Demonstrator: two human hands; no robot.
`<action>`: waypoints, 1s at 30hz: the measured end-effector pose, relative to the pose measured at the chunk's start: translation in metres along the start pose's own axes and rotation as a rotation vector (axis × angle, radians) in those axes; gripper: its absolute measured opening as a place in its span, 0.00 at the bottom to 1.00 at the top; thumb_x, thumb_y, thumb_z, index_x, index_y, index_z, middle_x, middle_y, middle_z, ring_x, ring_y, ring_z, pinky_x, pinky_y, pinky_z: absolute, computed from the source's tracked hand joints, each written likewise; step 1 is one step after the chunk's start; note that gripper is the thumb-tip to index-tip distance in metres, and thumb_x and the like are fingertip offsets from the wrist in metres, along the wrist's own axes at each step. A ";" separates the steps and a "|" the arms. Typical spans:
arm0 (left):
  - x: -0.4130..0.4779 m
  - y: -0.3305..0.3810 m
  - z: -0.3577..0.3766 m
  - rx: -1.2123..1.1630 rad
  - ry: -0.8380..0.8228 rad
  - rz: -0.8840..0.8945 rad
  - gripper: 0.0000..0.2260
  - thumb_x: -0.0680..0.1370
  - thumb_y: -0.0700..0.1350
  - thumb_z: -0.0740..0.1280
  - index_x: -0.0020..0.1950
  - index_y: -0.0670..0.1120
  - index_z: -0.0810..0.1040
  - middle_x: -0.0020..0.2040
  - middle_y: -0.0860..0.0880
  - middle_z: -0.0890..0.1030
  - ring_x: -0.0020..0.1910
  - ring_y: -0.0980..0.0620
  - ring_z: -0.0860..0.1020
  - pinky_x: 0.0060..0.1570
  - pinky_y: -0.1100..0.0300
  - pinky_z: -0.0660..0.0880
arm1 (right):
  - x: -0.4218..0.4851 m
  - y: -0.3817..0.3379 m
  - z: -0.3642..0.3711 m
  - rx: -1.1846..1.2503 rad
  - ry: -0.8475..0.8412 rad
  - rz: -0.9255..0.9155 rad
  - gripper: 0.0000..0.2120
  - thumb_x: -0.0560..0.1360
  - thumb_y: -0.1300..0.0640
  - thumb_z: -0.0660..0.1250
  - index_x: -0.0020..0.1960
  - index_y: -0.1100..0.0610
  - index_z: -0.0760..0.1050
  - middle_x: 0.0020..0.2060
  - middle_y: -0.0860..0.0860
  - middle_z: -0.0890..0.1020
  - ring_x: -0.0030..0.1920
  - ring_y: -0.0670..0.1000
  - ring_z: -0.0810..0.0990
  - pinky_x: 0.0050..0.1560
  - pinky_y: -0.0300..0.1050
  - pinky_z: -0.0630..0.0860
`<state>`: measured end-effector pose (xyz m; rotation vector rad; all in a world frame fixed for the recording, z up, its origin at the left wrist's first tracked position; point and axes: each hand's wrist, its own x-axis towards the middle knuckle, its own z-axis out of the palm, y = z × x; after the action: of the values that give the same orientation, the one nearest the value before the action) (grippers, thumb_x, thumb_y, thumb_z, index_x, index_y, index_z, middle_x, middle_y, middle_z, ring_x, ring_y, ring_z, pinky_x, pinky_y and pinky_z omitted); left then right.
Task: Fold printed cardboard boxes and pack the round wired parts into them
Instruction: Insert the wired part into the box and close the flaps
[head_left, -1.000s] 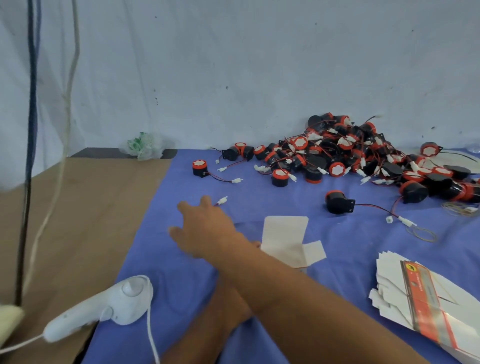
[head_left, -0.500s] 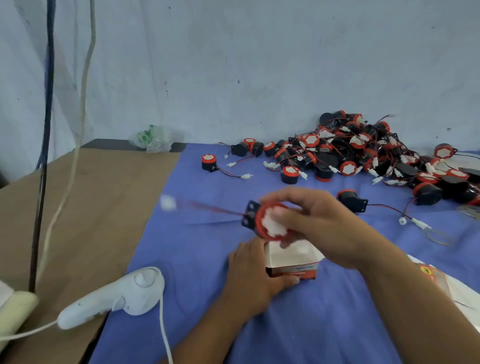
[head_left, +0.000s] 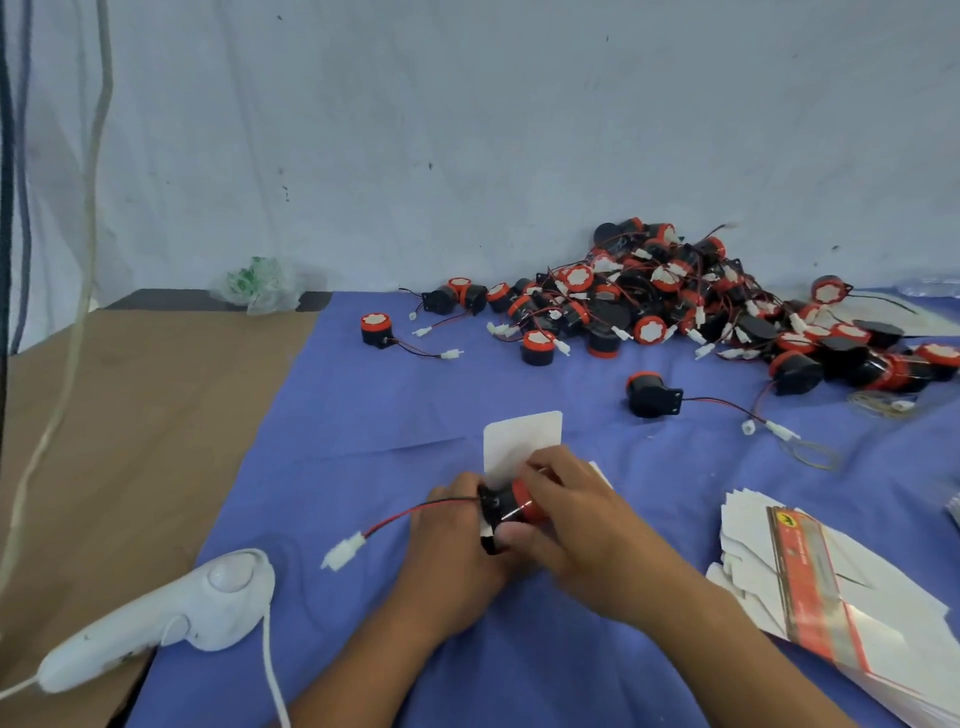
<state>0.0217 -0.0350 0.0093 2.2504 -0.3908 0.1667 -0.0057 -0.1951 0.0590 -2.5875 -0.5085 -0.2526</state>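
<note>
entry: person's body as seen from the head-worn camera – two hands, two forearms.
left hand (head_left: 452, 551) and right hand (head_left: 566, 514), both bare; left forearm (head_left: 363, 670) and right forearm (head_left: 727, 644), both bare and uncovered from wrist to the lower edge of the view; skin smooth, knuckles and finger joints plainly marked; the rest of the body out of view.

Open cloth (head_left: 374, 415) ahead (parts pile (head_left: 665, 296) blocks far right).
</note>
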 end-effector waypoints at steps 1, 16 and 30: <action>0.000 0.001 0.000 0.011 -0.001 0.003 0.24 0.60 0.67 0.68 0.49 0.57 0.69 0.45 0.60 0.75 0.46 0.55 0.75 0.46 0.54 0.75 | -0.001 0.001 0.002 -0.028 -0.018 -0.004 0.14 0.81 0.48 0.62 0.65 0.51 0.75 0.63 0.44 0.69 0.58 0.49 0.70 0.62 0.43 0.68; 0.002 -0.002 0.000 -0.037 -0.026 0.140 0.19 0.69 0.56 0.69 0.60 0.61 0.72 0.53 0.63 0.79 0.52 0.58 0.78 0.50 0.52 0.77 | -0.006 -0.005 0.004 -0.131 -0.031 0.069 0.04 0.83 0.53 0.55 0.57 0.52 0.63 0.55 0.47 0.67 0.44 0.50 0.66 0.45 0.51 0.73; 0.005 -0.004 0.001 -0.042 -0.068 0.162 0.19 0.71 0.56 0.70 0.60 0.56 0.73 0.53 0.59 0.79 0.53 0.52 0.78 0.53 0.49 0.75 | 0.007 -0.005 -0.002 -0.424 -0.123 0.059 0.08 0.82 0.56 0.56 0.58 0.51 0.72 0.63 0.46 0.69 0.54 0.54 0.70 0.70 0.57 0.56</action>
<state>0.0275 -0.0344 0.0070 2.1873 -0.6079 0.1652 -0.0014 -0.1900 0.0646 -3.0407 -0.4600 -0.1988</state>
